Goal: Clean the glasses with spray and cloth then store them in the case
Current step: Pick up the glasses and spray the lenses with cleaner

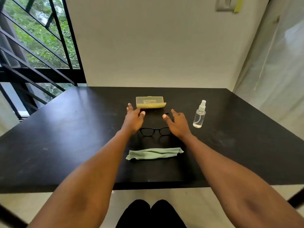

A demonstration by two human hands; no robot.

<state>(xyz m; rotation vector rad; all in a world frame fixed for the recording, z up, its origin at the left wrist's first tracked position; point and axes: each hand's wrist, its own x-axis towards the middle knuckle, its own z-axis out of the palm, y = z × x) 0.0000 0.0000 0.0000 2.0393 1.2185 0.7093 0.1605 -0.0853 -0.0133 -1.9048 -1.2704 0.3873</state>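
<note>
Both our hands reach out over the glasses on the black worktop point(65, 129).

Our left hand point(134, 119) and right hand point(176, 123) hover with fingers released, grasping nothing. The black-framed glasses point(154, 131) lie on the worktop between our wrists, the open yellow case point(150, 102) just beyond our fingertips, the green cloth point(153, 153) nearer us, and the clear spray bottle point(199, 115) standing upright to the right.
</note>
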